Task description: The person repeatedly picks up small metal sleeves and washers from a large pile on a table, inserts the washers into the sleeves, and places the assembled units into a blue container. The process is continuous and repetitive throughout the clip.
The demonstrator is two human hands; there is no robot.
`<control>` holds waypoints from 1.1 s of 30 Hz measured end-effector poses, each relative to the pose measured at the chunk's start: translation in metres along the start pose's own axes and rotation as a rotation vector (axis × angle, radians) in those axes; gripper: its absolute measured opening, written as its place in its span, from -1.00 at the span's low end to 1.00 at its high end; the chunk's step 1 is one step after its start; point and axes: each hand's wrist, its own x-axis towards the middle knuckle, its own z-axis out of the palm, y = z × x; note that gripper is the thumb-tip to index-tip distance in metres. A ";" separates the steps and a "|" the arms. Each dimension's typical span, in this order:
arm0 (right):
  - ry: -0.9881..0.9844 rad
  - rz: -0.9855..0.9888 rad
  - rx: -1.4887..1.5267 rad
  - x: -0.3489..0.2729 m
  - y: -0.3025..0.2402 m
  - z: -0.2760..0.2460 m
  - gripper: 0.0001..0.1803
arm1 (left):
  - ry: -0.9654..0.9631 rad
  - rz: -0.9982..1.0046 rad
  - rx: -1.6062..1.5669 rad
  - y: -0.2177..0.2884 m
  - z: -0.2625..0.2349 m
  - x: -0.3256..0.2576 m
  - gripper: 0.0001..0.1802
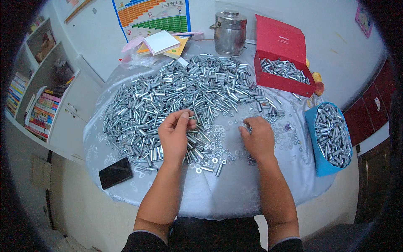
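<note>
Hundreds of shiny bolts (159,105) heaped on this cloth-covered table (205,195), right in front of the person, I'd guess so both hands can reach them without stretching. Left hand (174,132) is up over the near edge of the pile, thumb bent in by the curled fingers; looks like a pinch, but I can't tell if a part is in there. Right hand (259,136) is low over the thinner side near the loose washers (216,138), fingers curled down, probably for small stuff lying flat. Its fingertips are mostly hidden, so no idea if they're gripping anything

Containers: red box (285,86) at the back right, lid up, which leaves its load of metal parts easy to get at. Blue bin (321,157) sits nearer on the right, full of similar pieces. Steel pot (230,33) behind the heap is lidded, contents unknown
</note>
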 end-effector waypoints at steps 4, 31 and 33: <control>-0.073 -0.025 -0.034 0.006 -0.015 0.000 -0.74 | -0.007 -0.002 0.022 -0.003 -0.010 0.005 -0.82; -0.170 0.200 0.211 -0.025 0.038 -0.043 -0.80 | -0.911 0.606 0.814 -0.010 0.058 -0.048 -0.80; -0.166 0.205 0.224 -0.025 0.037 -0.041 -0.81 | -0.954 0.641 0.824 -0.010 0.060 -0.048 -0.81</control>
